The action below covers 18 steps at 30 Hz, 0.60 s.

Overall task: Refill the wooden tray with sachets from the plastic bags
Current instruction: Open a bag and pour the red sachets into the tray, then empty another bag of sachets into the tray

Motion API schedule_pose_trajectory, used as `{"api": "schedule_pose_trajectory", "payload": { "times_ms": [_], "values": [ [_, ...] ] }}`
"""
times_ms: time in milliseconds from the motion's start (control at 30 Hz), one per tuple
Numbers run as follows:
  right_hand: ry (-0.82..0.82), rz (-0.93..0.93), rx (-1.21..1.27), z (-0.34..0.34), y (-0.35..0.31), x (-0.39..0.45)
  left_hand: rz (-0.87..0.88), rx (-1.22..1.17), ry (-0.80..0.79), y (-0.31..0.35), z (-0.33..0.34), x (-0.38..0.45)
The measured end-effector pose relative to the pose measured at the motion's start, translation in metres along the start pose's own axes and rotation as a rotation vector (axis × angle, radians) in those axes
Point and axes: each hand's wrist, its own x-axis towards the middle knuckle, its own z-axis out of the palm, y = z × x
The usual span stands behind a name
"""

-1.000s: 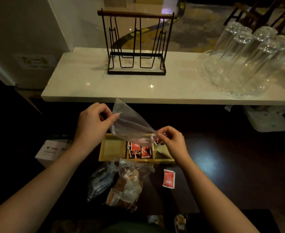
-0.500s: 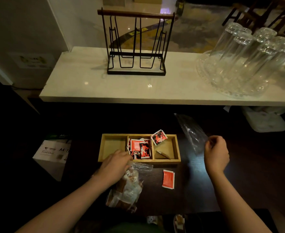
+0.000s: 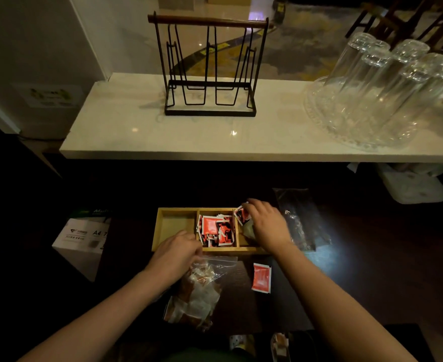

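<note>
Resting on a dark table [image 3: 359, 270]: wooden tray [image 3: 174, 211], three compartments, left one bare, middle one heaped with red sachets [image 3: 214, 227]. At the tray's 3 o'clock end, right hand [image 3: 266, 224] over the right compartment, fingertips touching one red-and-black sachet [image 3: 241, 214] propped on the divider; whether pinched or merely touched, cannot tell. At the tray's 7 o'clock corner, left hand [image 3: 176, 253] curled onto the zip top of a clear bag of brown-and-white sachets [image 3: 197, 296], apparently gripping it. Loose red sachet [image 3: 261, 278] lying flat at 5 o'clock of the tray, apart from both hands. Empty plastic bag [image 3: 301, 220] flat at 3 o'clock, just beyond the right wrist.
</note>
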Motion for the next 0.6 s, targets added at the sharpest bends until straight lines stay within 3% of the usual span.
{"api": "schedule_pose_trajectory", "payload": {
  "times_ms": [100, 167, 267, 367, 500, 600],
  "values": [
    [-0.141, 0.022, -0.021, 0.009, -0.008, 0.014, -0.004, -0.03, -0.028, 0.005, -0.005, -0.007],
    [-0.134, 0.04, -0.059, 0.01, -0.009, 0.019, -0.023, -0.08, -0.051, 0.006, -0.007, -0.011],
    [0.012, 0.105, 0.024, 0.006, -0.009, 0.023, -0.058, -0.154, -0.043, 0.004, -0.008, -0.018],
    [0.201, 0.058, 0.295, -0.005, -0.023, 0.023, -0.11, -0.242, -0.019, 0.002, -0.008, -0.027],
    [-0.048, -0.069, 0.423, -0.006, -0.066, 0.007, -0.196, -0.363, -0.052, -0.001, -0.009, -0.037],
    [-0.041, -0.103, 0.392, 0.006, -0.08, -0.007, -0.246, -0.459, -0.097, -0.002, -0.016, -0.042]
  ]
}}
